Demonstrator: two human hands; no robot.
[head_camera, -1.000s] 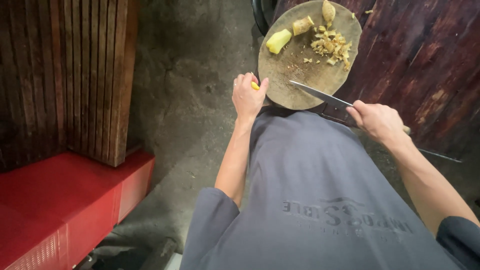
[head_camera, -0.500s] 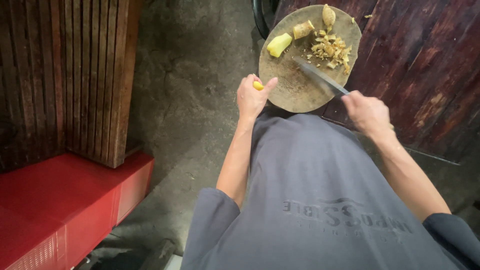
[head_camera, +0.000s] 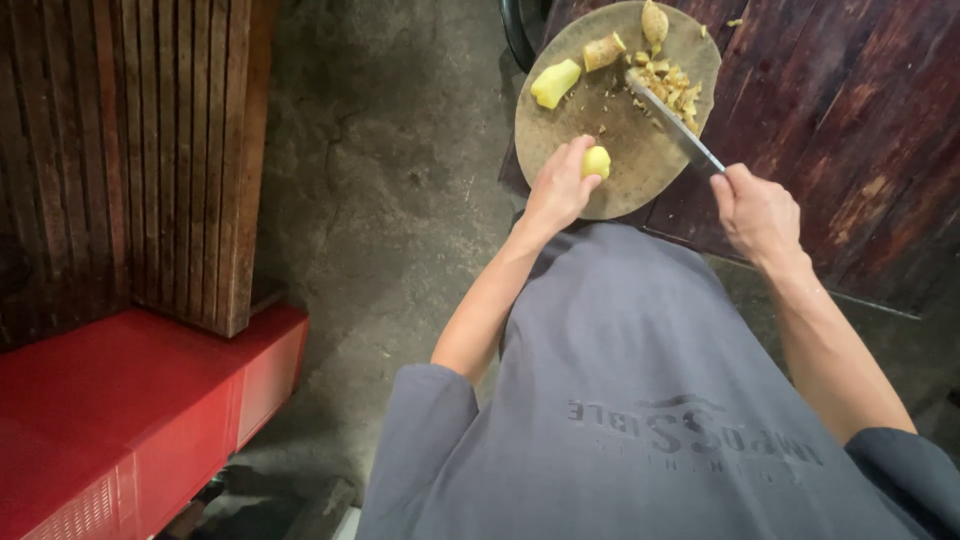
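Observation:
My left hand (head_camera: 556, 187) holds a small yellow peeled piece (head_camera: 596, 161) at the near edge of a round wooden cutting board (head_camera: 622, 172). My right hand (head_camera: 755, 213) grips the handle of a long knife (head_camera: 672, 117) whose blade reaches across the board to a pile of chopped bits (head_camera: 672, 88). A larger yellow chunk (head_camera: 555, 83) and a brown-skinned piece (head_camera: 603, 51) lie at the board's far left. Another brownish piece (head_camera: 654, 21) sits at the far edge.
The board rests on a dark reddish wooden table (head_camera: 850, 110). To the left stands a slatted wooden panel (head_camera: 130, 160) above a red bench or cabinet (head_camera: 120, 410). Rough concrete floor (head_camera: 390, 200) lies between them. My grey shirt fills the lower view.
My left hand has carried the yellow piece onto the board's near edge. The knife tip has swung further up the board to the chopped pile.

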